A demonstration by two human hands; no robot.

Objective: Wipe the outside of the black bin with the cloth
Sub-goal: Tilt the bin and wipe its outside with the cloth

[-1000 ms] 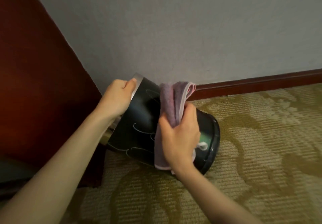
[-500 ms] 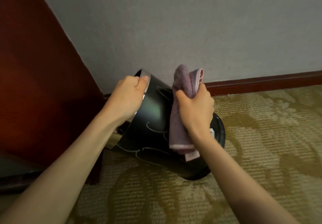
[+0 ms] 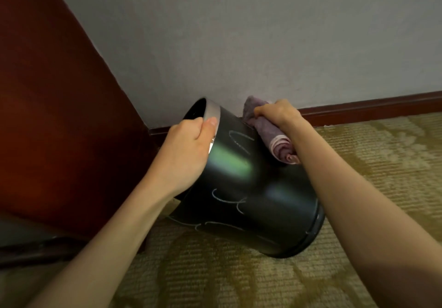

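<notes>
The black bin point(image 3: 246, 195) is tipped over to the left on the carpet, its silver-rimmed mouth pointing up and left, its base down at the right. White scribble marks run across its glossy side. My left hand point(image 3: 189, 149) grips the silver rim, thumb on the outside. My right hand point(image 3: 277, 113) is closed on the bunched purple cloth point(image 3: 270, 133) and presses it against the bin's far upper side, close to the wall. Part of the cloth is hidden under my hand.
A dark red wooden panel point(image 3: 55, 116) stands at the left, right beside the bin's mouth. The grey wall point(image 3: 239, 39) and a dark red skirting board point(image 3: 368, 106) run just behind the bin. Patterned beige carpet point(image 3: 382, 164) stretches to the right and front.
My right hand has carried the cloth from the bin's near side up and over to its far upper side by the wall. The left hand keeps hold of the rim.
</notes>
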